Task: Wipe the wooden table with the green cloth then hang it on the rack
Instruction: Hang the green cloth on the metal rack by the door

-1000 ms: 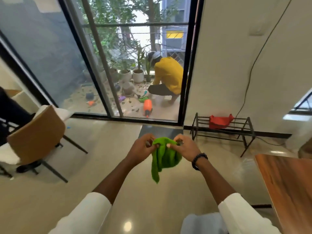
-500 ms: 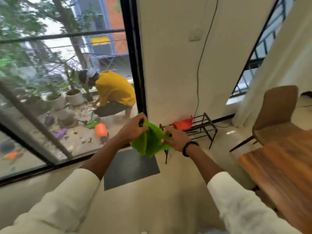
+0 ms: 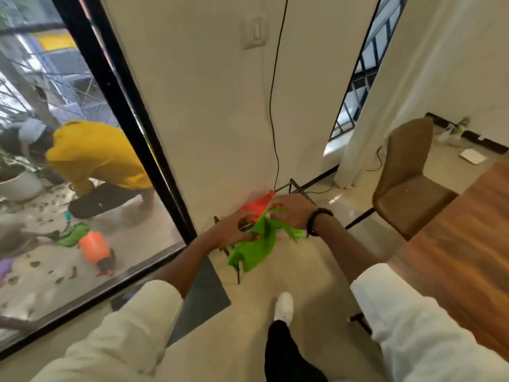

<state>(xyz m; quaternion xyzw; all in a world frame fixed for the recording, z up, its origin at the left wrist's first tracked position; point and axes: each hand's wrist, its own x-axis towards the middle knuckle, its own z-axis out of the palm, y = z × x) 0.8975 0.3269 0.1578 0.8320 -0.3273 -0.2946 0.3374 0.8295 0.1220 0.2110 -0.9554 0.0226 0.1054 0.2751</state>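
Observation:
The green cloth (image 3: 254, 248) hangs spread between both hands, just over the low black metal rack (image 3: 298, 188) by the wall. My left hand (image 3: 234, 230) grips its left part and my right hand (image 3: 289, 213) grips its upper right edge. A red cloth (image 3: 256, 205) lies on the rack behind my hands. Most of the rack is hidden by my hands and the cloth. The wooden table (image 3: 473, 244) fills the right edge of the view.
A brown chair (image 3: 405, 177) stands at the table's far end. A glass door with a black frame (image 3: 124, 111) is on the left, with a person in yellow (image 3: 96, 155) crouching outside. A dark mat (image 3: 201, 293) lies near my white shoe (image 3: 283, 306). A black cable (image 3: 272, 106) runs down the wall.
I have stepped closer to the rack. My hands have lowered over it and the green cloth has opened out from a bunch into a hanging sheet.

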